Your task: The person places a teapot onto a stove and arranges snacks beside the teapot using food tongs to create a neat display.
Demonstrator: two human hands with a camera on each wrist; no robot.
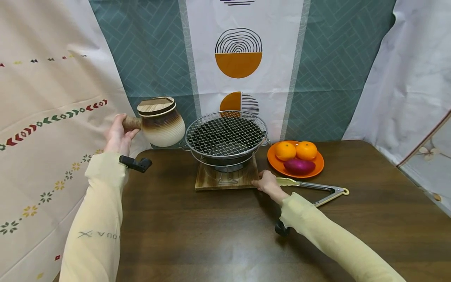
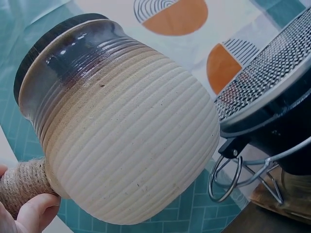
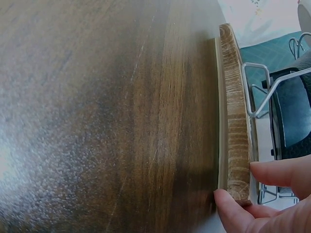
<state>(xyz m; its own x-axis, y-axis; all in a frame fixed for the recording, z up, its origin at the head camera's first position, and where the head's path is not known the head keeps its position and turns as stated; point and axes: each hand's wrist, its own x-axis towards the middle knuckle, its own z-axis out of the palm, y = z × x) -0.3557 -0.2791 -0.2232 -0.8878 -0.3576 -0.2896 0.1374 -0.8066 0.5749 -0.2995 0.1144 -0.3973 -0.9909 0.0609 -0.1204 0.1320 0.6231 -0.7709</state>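
My left hand grips the twine-wrapped handle of a ribbed ceramic pot, brown above and cream below, with a wooden lid. The pot is held up off the table, left of a round tabletop grill with a wire mesh top. That grill stands on a square wooden board. At the board's front right corner my right hand pinches its edge, thumb on top and fingers at the side and below, as the right wrist view shows.
An orange plate with two oranges and a purple sweet potato stands right of the grill. Metal tongs with cream tips lie in front of it, partly behind my right forearm. Patterned cloth hangs behind the brown table.
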